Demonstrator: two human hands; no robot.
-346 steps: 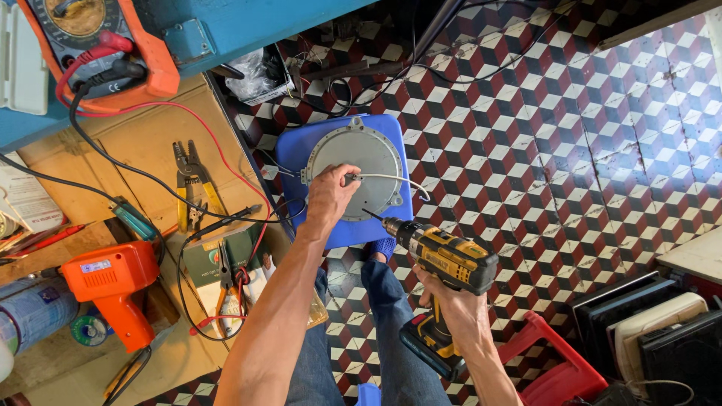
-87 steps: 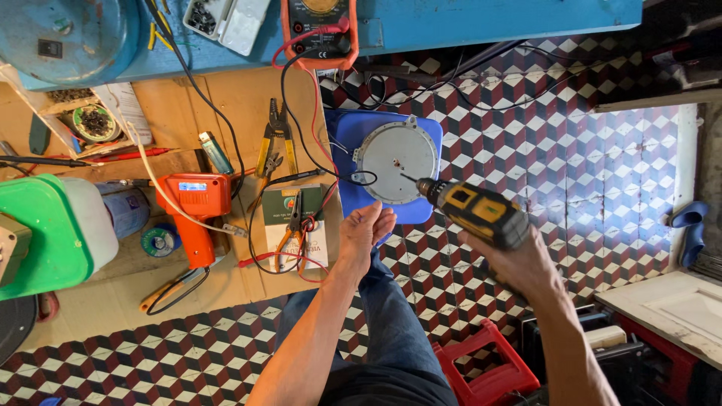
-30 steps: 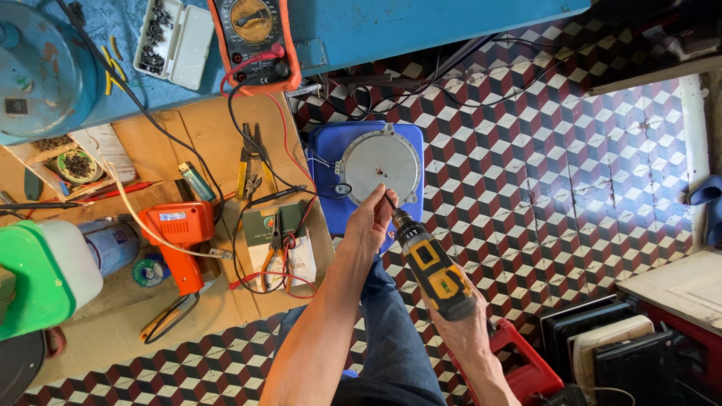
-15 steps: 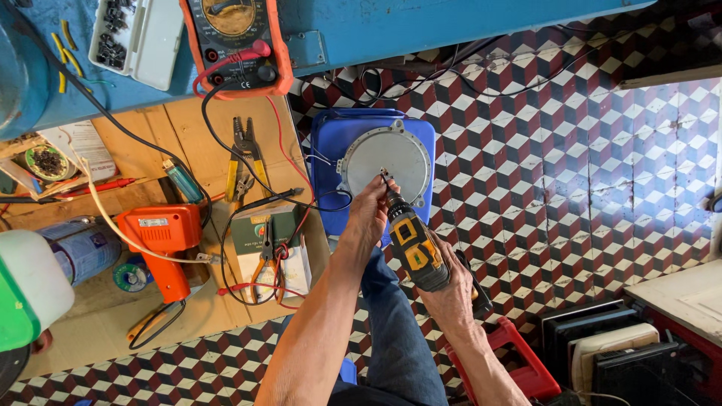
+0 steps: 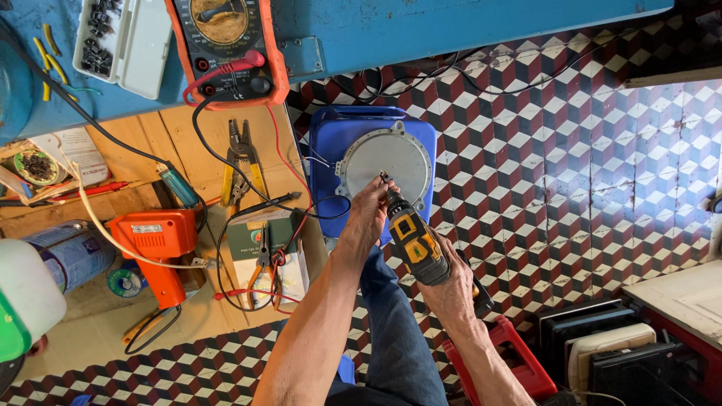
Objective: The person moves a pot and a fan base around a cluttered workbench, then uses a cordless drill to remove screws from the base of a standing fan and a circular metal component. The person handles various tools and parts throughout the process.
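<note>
A round grey metal plate [image 5: 383, 162] with small tabs on its rim lies on a blue plastic stool [image 5: 331, 139]. My right hand [image 5: 455, 289] grips a yellow and black cordless drill [image 5: 416, 239]; the bit tip touches the plate near its lower middle. My left hand [image 5: 368, 216] rests at the plate's lower edge, fingers pinched right beside the drill bit. Whether those fingers hold a small part is hidden. Thin white wires run from the plate's left side.
A wooden bench at left carries an orange soldering gun [image 5: 154, 248], pliers [image 5: 241, 162] and loose cables. An orange multimeter [image 5: 226, 45] and a grey parts box [image 5: 124, 41] sit on the blue surface above. A red stool [image 5: 519, 361] stands at lower right on the tiled floor.
The drill has swung from pointing in from the right to standing nearly upright on the plate. My left hand moved up from my knee to the plate, next to the bit.
</note>
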